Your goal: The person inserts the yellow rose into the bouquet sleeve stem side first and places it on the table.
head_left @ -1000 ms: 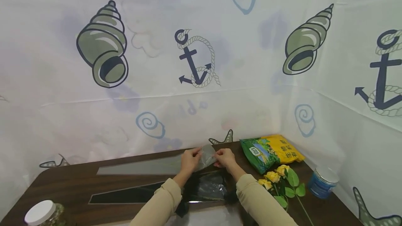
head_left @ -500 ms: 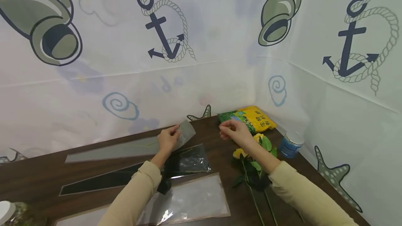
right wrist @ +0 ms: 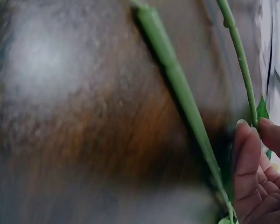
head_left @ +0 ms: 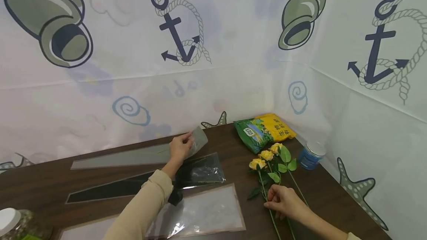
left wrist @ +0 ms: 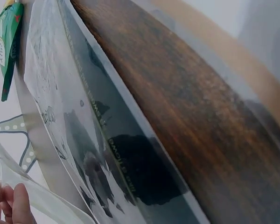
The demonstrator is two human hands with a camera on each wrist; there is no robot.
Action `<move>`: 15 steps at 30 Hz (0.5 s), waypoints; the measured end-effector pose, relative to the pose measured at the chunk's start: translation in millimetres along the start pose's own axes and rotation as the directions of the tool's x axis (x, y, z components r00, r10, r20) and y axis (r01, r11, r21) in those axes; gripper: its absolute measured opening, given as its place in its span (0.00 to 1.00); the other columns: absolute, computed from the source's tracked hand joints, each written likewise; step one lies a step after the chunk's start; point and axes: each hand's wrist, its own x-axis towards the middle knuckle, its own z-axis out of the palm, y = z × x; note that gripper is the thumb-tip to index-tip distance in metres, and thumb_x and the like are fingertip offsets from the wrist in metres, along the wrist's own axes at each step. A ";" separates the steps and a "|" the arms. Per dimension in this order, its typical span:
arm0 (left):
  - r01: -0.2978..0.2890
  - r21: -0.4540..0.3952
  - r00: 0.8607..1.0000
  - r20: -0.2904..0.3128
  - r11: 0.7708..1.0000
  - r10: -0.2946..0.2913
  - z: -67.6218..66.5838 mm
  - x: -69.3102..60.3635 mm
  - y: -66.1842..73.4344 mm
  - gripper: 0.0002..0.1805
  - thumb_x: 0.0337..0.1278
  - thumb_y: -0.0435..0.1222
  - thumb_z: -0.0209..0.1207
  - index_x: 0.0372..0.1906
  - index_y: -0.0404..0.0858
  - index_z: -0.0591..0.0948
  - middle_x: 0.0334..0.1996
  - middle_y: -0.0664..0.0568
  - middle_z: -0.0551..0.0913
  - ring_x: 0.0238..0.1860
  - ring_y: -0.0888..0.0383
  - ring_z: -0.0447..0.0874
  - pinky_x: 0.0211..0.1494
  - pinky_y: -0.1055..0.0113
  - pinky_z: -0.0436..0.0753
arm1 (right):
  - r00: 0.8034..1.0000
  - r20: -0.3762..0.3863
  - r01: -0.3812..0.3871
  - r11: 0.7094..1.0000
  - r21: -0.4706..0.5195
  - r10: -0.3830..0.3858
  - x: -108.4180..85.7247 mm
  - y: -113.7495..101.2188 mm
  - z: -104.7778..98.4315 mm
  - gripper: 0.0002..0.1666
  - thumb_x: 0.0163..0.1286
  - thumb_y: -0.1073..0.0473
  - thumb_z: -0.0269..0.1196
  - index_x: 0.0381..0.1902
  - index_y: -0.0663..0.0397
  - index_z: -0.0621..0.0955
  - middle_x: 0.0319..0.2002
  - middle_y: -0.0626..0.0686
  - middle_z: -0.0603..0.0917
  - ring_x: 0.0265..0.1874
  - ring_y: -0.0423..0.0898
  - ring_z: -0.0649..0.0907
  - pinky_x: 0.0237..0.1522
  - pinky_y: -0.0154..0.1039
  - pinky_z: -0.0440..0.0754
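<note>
At the far side of the table, my left hand [head_left: 180, 148] pinches the raised mouth of a translucent grey flower sleeve [head_left: 199, 140], whose narrow end trails left. In the left wrist view, fingertips [left wrist: 22, 205] show at the lower left against the pale film. My right hand [head_left: 287, 201] pinches the stem [right wrist: 244, 74] of the leftmost yellow rose [head_left: 257, 164] between thumb and fingers. Two more yellow roses [head_left: 267, 155] with green leaves lie close beside it, and another stem [right wrist: 182, 88] crosses the right wrist view.
A black flower sleeve [head_left: 200, 171] and a whitish clear one [head_left: 213, 210] lie nearer. Behind the roses are a green-yellow bag [head_left: 263, 130] and a blue tin [head_left: 311, 155]. A white-lidded jar [head_left: 20, 221] stands front left. Printed cloth [head_left: 233, 84] walls the table.
My right hand let go of the grey sleeve and moved right and nearer, down to a rose stem. My left hand kept hold of the sleeve. The head view turned right and down.
</note>
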 end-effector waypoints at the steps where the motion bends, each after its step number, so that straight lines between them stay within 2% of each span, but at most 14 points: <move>1: 0.000 0.003 1.000 0.000 1.000 0.000 0.0 -0.6 -0.1 0.16 0.56 0.32 0.61 0.51 0.34 0.82 0.33 0.40 0.86 0.35 0.46 0.81 0.46 0.51 0.77 | 1.000 0.007 -0.007 1.000 0.012 0.007 -0.1 0.3 1.5 0.12 0.60 0.59 0.67 0.28 0.58 0.74 0.17 0.49 0.81 0.10 0.38 0.79 0.13 0.33 0.77; 6: 0.019 -0.016 1.000 -0.001 1.000 -0.019 -1.6 -2.0 0.8 0.16 0.56 0.33 0.61 0.50 0.34 0.82 0.33 0.40 0.86 0.35 0.47 0.81 0.43 0.53 0.77 | 0.998 0.051 -0.042 0.994 0.103 0.037 2.5 -1.3 4.3 0.10 0.61 0.62 0.65 0.28 0.61 0.75 0.17 0.52 0.81 0.10 0.40 0.80 0.14 0.34 0.78; 9: 0.017 -0.022 1.000 -0.015 1.000 -0.018 -2.8 -1.8 1.5 0.16 0.55 0.33 0.62 0.50 0.34 0.83 0.33 0.41 0.86 0.34 0.48 0.81 0.41 0.54 0.77 | 0.994 0.081 -0.084 0.975 0.206 0.069 10.0 -8.1 2.1 0.09 0.63 0.63 0.63 0.31 0.64 0.75 0.18 0.52 0.81 0.13 0.39 0.80 0.16 0.34 0.80; 12: 0.011 -0.015 1.000 -0.017 1.000 -0.011 -4.0 -1.8 1.7 0.16 0.55 0.33 0.62 0.49 0.34 0.83 0.32 0.41 0.86 0.33 0.49 0.81 0.40 0.56 0.77 | 0.990 0.092 -0.131 0.929 0.346 0.105 24.9 -21.0 -3.2 0.10 0.66 0.63 0.60 0.36 0.68 0.74 0.20 0.50 0.80 0.16 0.38 0.80 0.21 0.33 0.81; 15: 0.014 -0.009 1.000 -0.011 1.000 -0.014 -5.1 -2.9 1.6 0.16 0.55 0.33 0.62 0.49 0.35 0.83 0.33 0.42 0.86 0.33 0.50 0.81 0.40 0.56 0.78 | 0.991 0.046 -0.135 0.876 0.463 0.129 47.2 -38.1 -9.3 0.12 0.68 0.63 0.57 0.40 0.70 0.72 0.22 0.48 0.81 0.20 0.38 0.81 0.26 0.34 0.83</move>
